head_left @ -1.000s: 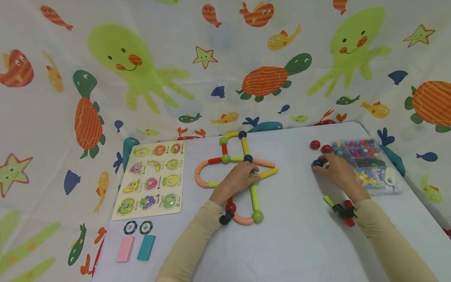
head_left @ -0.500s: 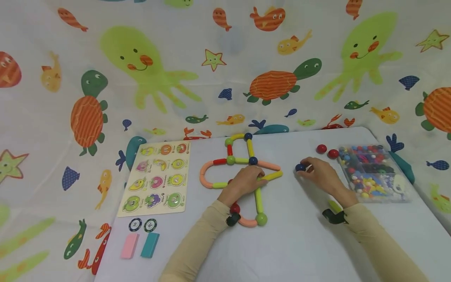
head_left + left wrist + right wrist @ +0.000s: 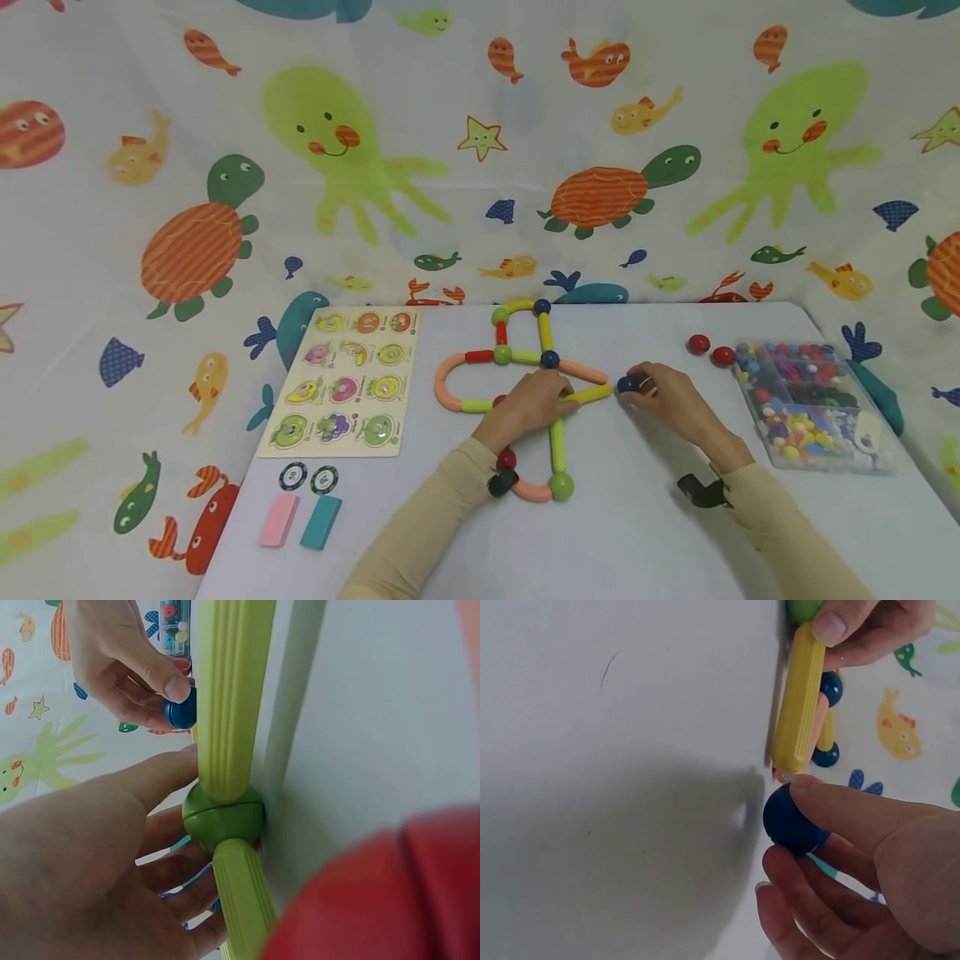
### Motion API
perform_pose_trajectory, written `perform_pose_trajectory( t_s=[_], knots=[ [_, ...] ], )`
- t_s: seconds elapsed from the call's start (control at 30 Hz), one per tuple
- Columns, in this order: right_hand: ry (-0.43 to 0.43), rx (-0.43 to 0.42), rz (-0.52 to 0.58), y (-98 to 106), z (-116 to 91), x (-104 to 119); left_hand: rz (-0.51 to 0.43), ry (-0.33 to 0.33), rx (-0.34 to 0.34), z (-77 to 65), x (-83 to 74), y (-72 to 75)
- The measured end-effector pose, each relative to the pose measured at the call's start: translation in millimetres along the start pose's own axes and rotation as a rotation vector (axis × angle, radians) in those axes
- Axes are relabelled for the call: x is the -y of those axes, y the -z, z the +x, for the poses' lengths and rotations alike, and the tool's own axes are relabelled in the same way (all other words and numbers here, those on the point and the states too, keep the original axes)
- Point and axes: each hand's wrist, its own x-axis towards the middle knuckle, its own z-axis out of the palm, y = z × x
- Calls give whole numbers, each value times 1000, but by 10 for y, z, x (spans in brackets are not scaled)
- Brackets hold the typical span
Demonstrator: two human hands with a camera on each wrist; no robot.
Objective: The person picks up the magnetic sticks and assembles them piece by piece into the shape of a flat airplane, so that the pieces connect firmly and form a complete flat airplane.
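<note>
In the head view my left hand (image 3: 534,402) rests over the middle of a flat figure built from magnetic rods and balls. Its fingers are around a green ball (image 3: 223,821), a joint between light green rods (image 3: 229,697). The thumb touches the near end of a yellow rod (image 3: 799,701), which sticks out to the right. My right hand (image 3: 670,402) pinches a dark blue ball (image 3: 789,821) between thumb and fingers. That ball is right by the yellow rod's free end, close over the table. A curved pink rod (image 3: 582,371) lies just behind the yellow one.
Two red balls (image 3: 699,344) lie at the back right, next to a clear compartment box (image 3: 817,404) of beads. On the left are a fruit puzzle board (image 3: 337,383), two round chips (image 3: 293,476), a pink block (image 3: 280,520) and a teal block (image 3: 321,522). A sea-creature cloth hangs behind.
My right hand has carried the dark blue ball leftward from beside the red balls to the yellow rod's end. The left hand has stayed on the figure. The head view has shifted.
</note>
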Motion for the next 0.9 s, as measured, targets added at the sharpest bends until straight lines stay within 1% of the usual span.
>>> perform_pose_trajectory(
  t_s=[0.17,0.4,0.57,0.67,0.8,0.9],
  knots=[
    [12,-7,-1,-47,-5,26,46,-21,-12,3,-12,-22],
    [28,-21,-15,-86,23,26,32,-12,-22,-1,-4,-31],
    [14,-22,-10,-128,4,19,63,-38,-37,-12,-2,-59],
    [15,-21,-5,-143,1,16,41,-28,-36,-16,-17,-66],
    [27,-27,-10,-144,11,16,-37,15,-25,-26,-40,-63],
    [38,-30,-13,-133,26,15,-48,21,-33,-29,-46,-51]
  ],
)
